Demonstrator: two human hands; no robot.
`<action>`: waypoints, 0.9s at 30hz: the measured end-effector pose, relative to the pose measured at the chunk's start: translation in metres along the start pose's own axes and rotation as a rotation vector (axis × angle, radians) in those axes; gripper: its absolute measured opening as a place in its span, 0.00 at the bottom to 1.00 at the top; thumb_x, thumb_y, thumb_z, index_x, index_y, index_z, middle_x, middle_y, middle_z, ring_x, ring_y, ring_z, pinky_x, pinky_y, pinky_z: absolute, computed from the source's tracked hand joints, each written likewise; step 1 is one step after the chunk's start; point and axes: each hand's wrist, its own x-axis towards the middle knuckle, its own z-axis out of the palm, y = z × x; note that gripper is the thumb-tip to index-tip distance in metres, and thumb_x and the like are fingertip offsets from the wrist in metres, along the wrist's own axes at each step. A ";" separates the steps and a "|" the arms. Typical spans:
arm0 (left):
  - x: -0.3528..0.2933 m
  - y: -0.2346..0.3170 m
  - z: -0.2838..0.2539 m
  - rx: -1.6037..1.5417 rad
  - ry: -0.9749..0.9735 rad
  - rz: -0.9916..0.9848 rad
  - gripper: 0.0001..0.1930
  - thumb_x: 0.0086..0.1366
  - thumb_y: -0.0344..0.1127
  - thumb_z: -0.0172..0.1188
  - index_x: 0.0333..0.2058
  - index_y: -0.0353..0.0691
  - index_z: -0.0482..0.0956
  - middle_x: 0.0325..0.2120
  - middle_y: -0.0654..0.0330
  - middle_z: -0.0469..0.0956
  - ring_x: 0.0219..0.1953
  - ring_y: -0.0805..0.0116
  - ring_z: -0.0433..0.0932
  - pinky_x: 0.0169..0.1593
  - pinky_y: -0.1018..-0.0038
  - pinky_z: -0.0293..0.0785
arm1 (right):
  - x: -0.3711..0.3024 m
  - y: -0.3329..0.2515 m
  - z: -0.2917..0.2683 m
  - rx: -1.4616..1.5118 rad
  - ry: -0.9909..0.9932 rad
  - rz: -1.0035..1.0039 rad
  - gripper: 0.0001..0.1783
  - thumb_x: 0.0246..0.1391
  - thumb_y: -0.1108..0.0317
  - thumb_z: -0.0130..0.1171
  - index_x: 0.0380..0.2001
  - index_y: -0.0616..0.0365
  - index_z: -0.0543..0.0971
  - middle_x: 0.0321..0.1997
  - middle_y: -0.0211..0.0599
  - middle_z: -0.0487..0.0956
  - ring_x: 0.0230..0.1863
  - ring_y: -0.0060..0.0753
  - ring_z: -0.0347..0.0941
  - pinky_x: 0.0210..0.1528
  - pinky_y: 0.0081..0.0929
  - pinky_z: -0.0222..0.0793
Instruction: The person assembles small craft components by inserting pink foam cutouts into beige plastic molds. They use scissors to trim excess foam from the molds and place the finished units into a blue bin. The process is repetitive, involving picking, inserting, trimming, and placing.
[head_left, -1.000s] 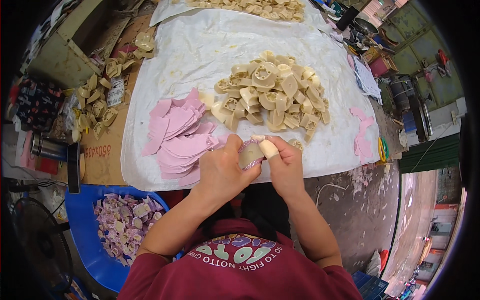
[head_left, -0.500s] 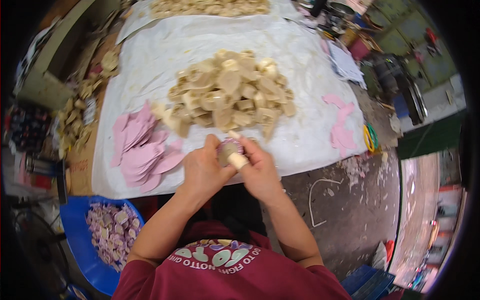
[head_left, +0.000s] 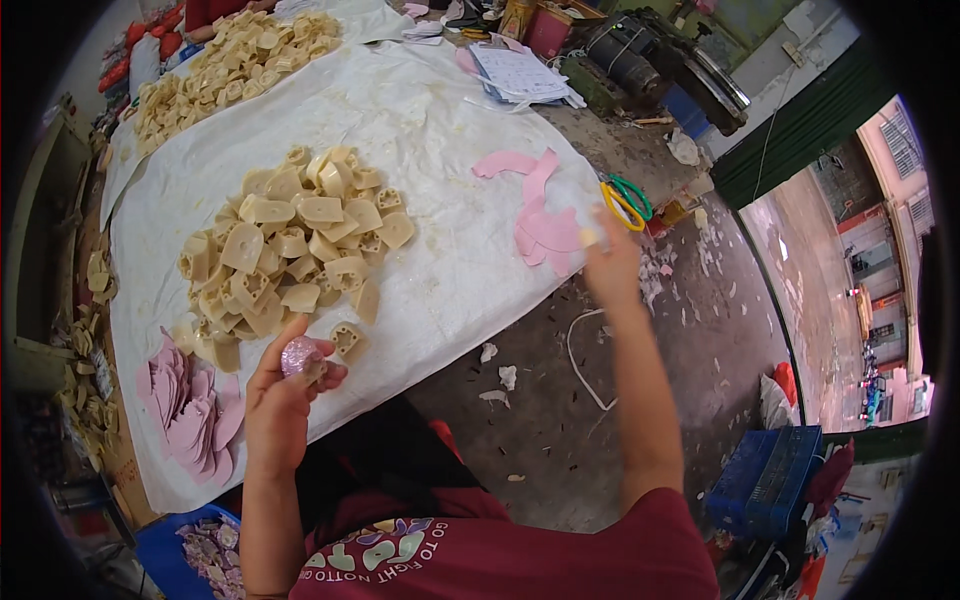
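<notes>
The left hand (head_left: 290, 395) is half closed, with its fingers curled around a glittery pink-purple piece (head_left: 302, 358), which it holds up above the near edge of the white-covered tabletop (head_left: 450, 290). Just beyond this hand lies a large heap of beige pieces (head_left: 290, 235), and one single beige piece (head_left: 348, 341) is just to its right. To its left there is a stack of pink cut sheets (head_left: 190, 415); lower to its left, a blue tub (head_left: 165, 562) contains more purplish pieces (head_left: 212, 550). The right hand (head_left: 612, 262) is blurred at the far right edge, well apart from the left one. Yellow and green looped handles (head_left: 630, 200) are at its fingertips, and pink strips (head_left: 538, 200) lie just to its left. Whether its fingers are spread or pinching, I cannot tell.
</notes>
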 end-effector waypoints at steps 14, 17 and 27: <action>0.005 -0.007 -0.029 -0.250 0.288 -0.110 0.27 0.70 0.55 0.41 0.31 0.35 0.75 0.14 0.55 0.71 0.13 0.65 0.67 0.18 0.72 0.62 | 0.110 0.144 -0.045 -0.749 -0.343 -0.103 0.23 0.47 0.72 0.50 0.49 0.62 0.75 0.43 0.62 0.77 0.46 0.62 0.73 0.49 0.43 0.67; 0.002 -0.010 -0.041 -0.327 0.281 -0.077 0.25 0.72 0.52 0.37 0.45 0.33 0.70 0.22 0.53 0.75 0.20 0.63 0.73 0.26 0.70 0.69 | 0.116 0.119 -0.044 -0.739 -0.463 -0.068 0.23 0.45 0.73 0.51 0.47 0.64 0.76 0.42 0.62 0.77 0.45 0.63 0.73 0.48 0.45 0.67; -0.007 -0.008 -0.063 -0.462 0.269 -0.070 0.21 0.71 0.47 0.39 0.38 0.34 0.73 0.22 0.53 0.75 0.21 0.59 0.74 0.26 0.67 0.71 | 0.108 0.122 -0.097 -0.137 -0.158 0.402 0.17 0.49 0.63 0.60 0.42 0.58 0.78 0.29 0.30 0.77 0.26 0.26 0.72 0.21 0.22 0.62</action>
